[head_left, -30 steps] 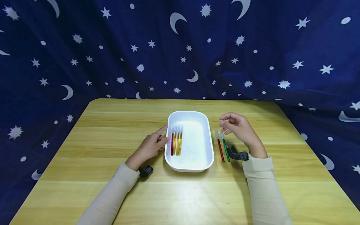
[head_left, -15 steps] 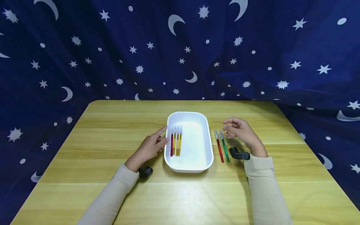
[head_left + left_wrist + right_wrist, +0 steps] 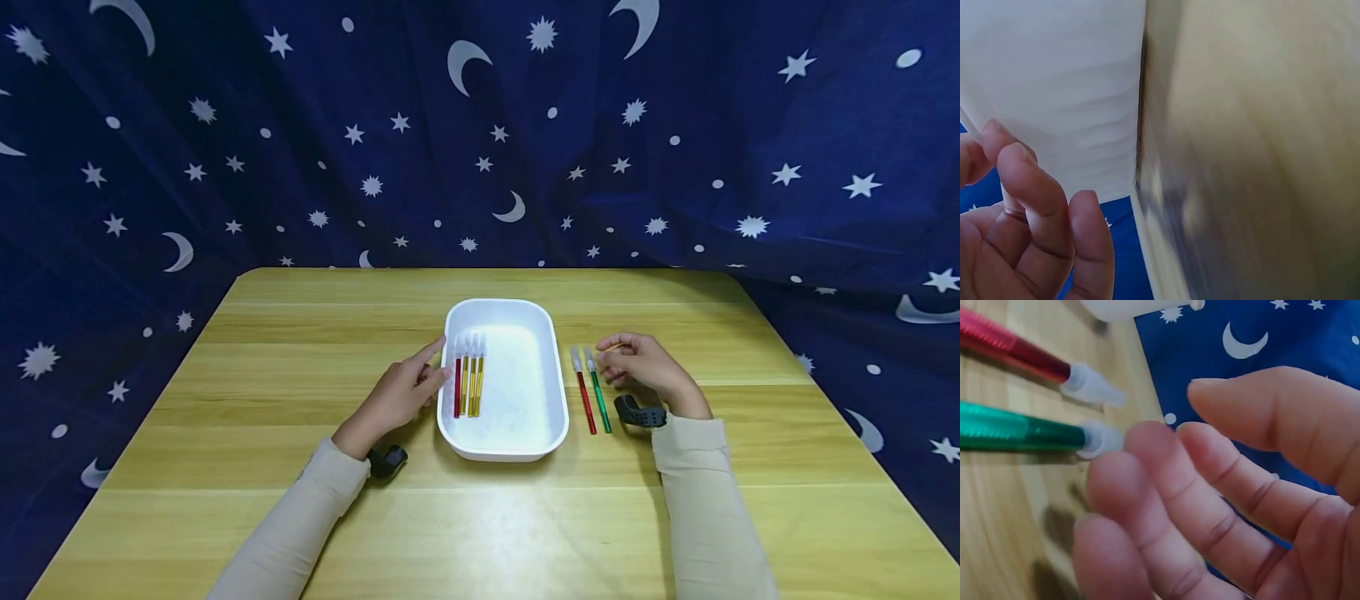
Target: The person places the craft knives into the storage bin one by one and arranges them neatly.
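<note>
A white tray (image 3: 502,454) stands on the table, my left hand (image 3: 393,396) at its left rim. The thumb lies over the rim while other fingers curl against the outer wall, seen in the left wrist view. Inside the tray, a red craft knife (image 3: 457,392) and several gold craft knives (image 3: 472,392) lie side by side, with clear caps. Right of the tray lie another red craft knife (image 3: 585,400) and a green craft knife (image 3: 600,400), capped ends away from me. My right hand (image 3: 641,362) hovers beside the green knife's cap (image 3: 1100,439), fingers loosely bent, holding nothing.
The wooden table (image 3: 480,533) reaches back to a dark blue curtain (image 3: 420,150) with moons and stars. A black wrist camera (image 3: 637,411) sits under the right wrist, another wrist camera (image 3: 387,462) at the left one.
My right hand has come down and slightly right, from above the loose knives to beside the green one's cap. The left hand keeps its place at the tray rim.
</note>
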`<state>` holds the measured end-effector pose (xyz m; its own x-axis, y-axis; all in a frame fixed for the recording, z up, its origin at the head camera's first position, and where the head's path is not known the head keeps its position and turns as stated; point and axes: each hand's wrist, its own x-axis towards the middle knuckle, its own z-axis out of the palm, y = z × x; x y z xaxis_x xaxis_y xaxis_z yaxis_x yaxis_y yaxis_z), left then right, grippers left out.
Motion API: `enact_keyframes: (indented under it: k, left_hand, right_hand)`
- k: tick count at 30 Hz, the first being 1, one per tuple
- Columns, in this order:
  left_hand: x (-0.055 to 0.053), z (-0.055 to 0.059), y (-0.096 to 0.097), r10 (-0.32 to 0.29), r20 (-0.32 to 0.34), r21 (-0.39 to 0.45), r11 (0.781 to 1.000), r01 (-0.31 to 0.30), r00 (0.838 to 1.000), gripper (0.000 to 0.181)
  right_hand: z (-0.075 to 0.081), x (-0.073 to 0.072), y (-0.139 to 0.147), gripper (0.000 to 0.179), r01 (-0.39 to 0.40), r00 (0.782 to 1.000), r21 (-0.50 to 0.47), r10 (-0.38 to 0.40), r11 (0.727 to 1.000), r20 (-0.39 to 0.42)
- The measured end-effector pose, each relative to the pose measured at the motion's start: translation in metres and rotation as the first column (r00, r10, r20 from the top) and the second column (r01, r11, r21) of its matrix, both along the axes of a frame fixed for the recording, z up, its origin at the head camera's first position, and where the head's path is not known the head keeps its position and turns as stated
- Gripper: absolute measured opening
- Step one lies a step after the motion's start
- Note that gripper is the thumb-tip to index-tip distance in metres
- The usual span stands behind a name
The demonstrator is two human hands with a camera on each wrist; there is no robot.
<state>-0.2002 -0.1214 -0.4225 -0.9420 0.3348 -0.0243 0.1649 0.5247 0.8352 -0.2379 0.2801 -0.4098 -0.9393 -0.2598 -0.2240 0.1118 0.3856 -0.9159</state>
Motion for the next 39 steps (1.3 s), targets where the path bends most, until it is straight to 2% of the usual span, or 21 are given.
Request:
enact_keyframes:
  k: [7,21,30,39]
  left_hand:
    - [0.001,0.0,0.0,-0.001,-0.022,-0.005,1.0,0.001,1.0,0.063]
    - [0.001,0.001,0.0,-0.004,-0.027,-0.011,1.0,0.004,1.0,0.062]
    - [0.001,0.001,0.0,-0.012,-0.036,-0.015,1.0,0.012,0.999,0.063]
    - [0.0,-0.001,-0.001,-0.012,-0.039,-0.014,1.0,0.012,0.999,0.063]
  right_hand:
    - [-0.004,0.0,0.001,0.038,-0.015,0.998,0.007,0.014,1.0,0.054]
    - [-0.006,0.0,-0.002,0.027,-0.022,0.999,0.082,0.018,0.996,0.043]
    - [-0.007,0.002,-0.008,0.024,0.018,0.999,0.139,-0.024,0.99,0.043]
    - [-0.006,0.002,-0.014,0.019,0.057,0.996,0.256,-0.072,0.965,0.05]
